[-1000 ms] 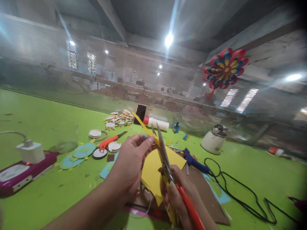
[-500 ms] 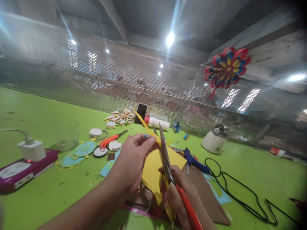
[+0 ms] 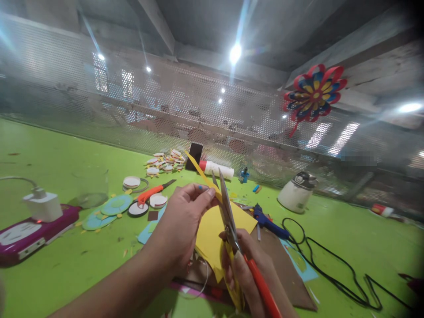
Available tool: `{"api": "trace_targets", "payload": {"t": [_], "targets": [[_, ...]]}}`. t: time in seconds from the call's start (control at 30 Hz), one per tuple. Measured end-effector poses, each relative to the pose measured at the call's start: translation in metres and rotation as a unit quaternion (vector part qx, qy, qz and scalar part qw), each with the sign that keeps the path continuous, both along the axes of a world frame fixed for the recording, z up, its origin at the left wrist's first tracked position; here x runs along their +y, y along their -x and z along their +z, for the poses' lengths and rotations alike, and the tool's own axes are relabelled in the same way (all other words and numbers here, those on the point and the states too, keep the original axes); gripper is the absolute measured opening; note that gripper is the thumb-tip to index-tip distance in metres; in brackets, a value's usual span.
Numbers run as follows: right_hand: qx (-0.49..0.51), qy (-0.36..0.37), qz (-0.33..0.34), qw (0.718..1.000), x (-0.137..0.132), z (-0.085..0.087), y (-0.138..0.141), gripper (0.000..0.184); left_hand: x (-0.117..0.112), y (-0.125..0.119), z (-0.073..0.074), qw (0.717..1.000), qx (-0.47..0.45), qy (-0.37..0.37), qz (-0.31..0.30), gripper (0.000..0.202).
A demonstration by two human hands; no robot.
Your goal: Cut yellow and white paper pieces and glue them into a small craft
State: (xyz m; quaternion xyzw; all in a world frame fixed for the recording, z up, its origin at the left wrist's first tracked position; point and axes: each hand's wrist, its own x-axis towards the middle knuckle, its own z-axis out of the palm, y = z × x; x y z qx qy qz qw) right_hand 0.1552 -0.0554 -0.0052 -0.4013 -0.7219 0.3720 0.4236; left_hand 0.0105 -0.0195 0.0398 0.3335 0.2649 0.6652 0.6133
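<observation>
Between the thumb and fingers of my left hand [image 3: 183, 216] is a narrow yellow paper strip [image 3: 199, 168], its long end pointing up and away. My right hand [image 3: 247, 269] grips scissors [image 3: 228, 216] with red and yellow handles. Their blades point upward, slightly parted, beside the strip close to my left fingertips. Whether the blades touch the strip I cannot tell. Below both hands lies a yellow paper sheet [image 3: 209, 236], resting over a brown sheet [image 3: 278, 260]; my hands cover part of each.
Orange-handled scissors [image 3: 152, 193] and light blue paper discs [image 3: 117, 205] lie left. A purple power strip [image 3: 62, 227] holds a white charger [image 3: 43, 206]. On the right are a blue glue gun [image 3: 268, 223], its black cord [image 3: 334, 269] and a white container [image 3: 296, 192]. A phone [image 3: 194, 156] leans behind.
Hardly anything differs. The scissors and both hands keep nearly the same place, and the strip stays pinched in my left hand.
</observation>
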Motion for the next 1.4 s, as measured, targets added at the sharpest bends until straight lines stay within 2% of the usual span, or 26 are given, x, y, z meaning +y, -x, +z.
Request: {"api": "trace_targets", "payload": {"t": [0.13,0.4,0.6,0.87,1.17,1.4], "targets": [[-0.003,-0.019,-0.017,1.0,-0.0006,-0.0008,0.0013,0.046,0.0007,-0.0005,-0.001,1.0,0.011,0.0,0.002,0.014],[-0.011,0.003,-0.021,1.0,-0.0012,0.0004,0.0013,0.046,0.0003,-0.0003,-0.0022,1.0,0.006,-0.011,-0.003,0.014],[-0.007,-0.007,-0.041,0.999,-0.0043,0.0025,0.0025,0.043,0.0006,-0.0011,-0.0026,1.0,0.009,-0.01,-0.004,0.013],[0.007,0.016,-0.038,0.999,-0.0035,0.0005,0.0023,0.045,0.0006,-0.0003,-0.0018,1.0,0.01,-0.014,-0.007,0.014],[-0.008,0.007,-0.042,0.999,-0.0045,-0.0006,0.0006,0.045,-0.0008,0.0008,0.0029,1.0,0.011,-0.005,-0.01,0.015],[0.019,0.014,-0.032,0.999,-0.0036,-0.0025,-0.0005,0.042,-0.0035,0.0014,0.0047,1.0,0.006,-0.003,-0.023,0.015]]}}
